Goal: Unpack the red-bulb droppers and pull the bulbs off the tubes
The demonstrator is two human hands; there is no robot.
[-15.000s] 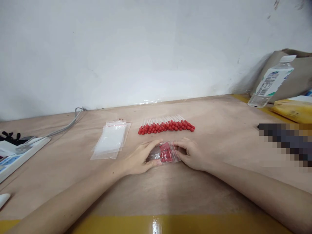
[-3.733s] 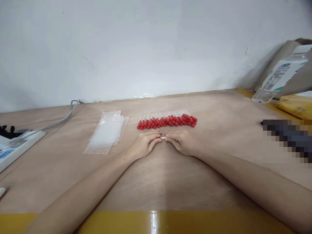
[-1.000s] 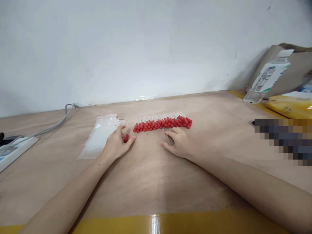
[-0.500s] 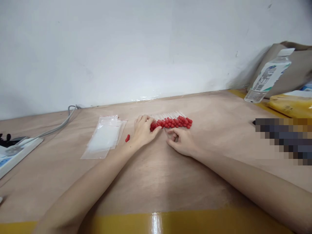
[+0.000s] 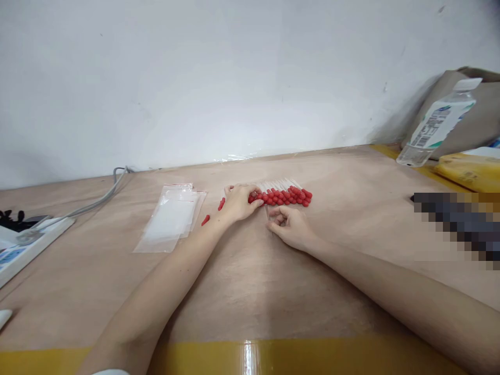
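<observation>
A row of thin pale sticks with red bulb-shaped tips (image 5: 287, 196) lies on the table. My left hand (image 5: 238, 202) is at the row's left end, its thumb and index finger closed around a red tip; the other fingers curl over the table. My right hand (image 5: 291, 226) is just below the row, pinching a thin, clear-looking stick (image 5: 267, 212) whose upper end points at the red tips. Whether that stick touches them is hard to tell. Left of my left hand lie two loose red pieces, one nearer (image 5: 221, 203) and one farther (image 5: 205, 220).
Clear zip bags (image 5: 170, 219) lie to the left. A grey cable (image 5: 97, 200) runs to a white power strip (image 5: 39, 245) at the far left. A plastic bottle (image 5: 437, 125), a grey-brown bag (image 5: 469, 120) and a yellow packet (image 5: 469, 169) stand at the right by the wall.
My left hand has slid right along the row, uncovering a second red piece on its left. My right hand stays nearly in place with the thin stick. The view has shifted slightly.
</observation>
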